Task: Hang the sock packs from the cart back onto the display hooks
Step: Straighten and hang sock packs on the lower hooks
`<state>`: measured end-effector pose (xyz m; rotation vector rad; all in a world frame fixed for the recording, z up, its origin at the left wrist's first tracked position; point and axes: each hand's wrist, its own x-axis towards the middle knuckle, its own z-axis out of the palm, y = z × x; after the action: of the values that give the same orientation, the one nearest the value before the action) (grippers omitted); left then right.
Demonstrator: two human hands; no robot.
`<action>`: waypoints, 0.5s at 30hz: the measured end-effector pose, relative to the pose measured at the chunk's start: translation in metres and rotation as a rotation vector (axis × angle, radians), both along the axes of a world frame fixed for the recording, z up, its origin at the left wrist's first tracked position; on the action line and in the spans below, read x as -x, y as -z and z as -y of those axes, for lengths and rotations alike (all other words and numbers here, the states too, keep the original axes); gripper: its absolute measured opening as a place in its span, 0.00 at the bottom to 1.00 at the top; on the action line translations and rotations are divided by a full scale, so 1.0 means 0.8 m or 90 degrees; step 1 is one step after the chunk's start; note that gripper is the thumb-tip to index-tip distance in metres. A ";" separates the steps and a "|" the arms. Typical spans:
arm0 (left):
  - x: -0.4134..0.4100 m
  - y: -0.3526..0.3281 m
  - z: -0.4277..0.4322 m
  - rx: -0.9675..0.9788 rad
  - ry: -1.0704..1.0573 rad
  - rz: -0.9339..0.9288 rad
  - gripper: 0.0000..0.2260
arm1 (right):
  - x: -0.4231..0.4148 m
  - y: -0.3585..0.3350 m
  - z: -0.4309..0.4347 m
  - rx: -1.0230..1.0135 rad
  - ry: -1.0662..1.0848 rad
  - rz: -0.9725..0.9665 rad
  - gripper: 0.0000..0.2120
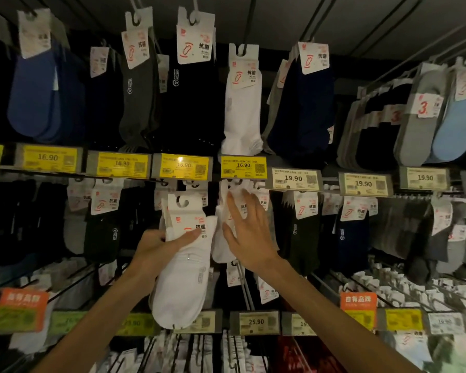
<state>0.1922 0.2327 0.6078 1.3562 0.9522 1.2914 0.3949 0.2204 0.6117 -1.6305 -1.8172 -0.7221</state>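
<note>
In the head view, the yellow 16.90 tag (pixel 243 166) sat in the middle of the sock display. Below this tag and a little to its left, the left grip (pixel 155 247) grasped a white pack (pixel 184 267). The thumb lay across the paper card (pixel 184 216) and the other fingers were curled behind the socks. The pack was held upright in the air in front of the display. The hole in its card was free of any hook, and its toe end hung well below the tag.

Directly below the tag, the right grip (pixel 249 238) was released, with the fingers straight and spread. The fingertips (pixel 231 197) touched the hung packs (pixel 218 251), also white, which were suspended under the tag. These hung just to the right of the held pack; whether the two touched, I could not tell.

Above the tag hung one more white pair (pixel 242 111). To the left of the tag, more yellow tags followed in the same row. To its right came a white 19.90 tag (pixel 293 179). Dark packs hung on both sides of the tag, too dim to tell apart.
</note>
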 end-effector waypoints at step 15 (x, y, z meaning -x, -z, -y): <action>-0.002 0.000 -0.013 0.028 0.011 0.024 0.08 | -0.020 -0.002 -0.095 0.254 0.096 0.067 0.34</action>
<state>0.1939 0.2434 0.6081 1.2995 0.9367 1.2707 0.4112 0.2961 0.6130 -2.0354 -2.0269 -0.5402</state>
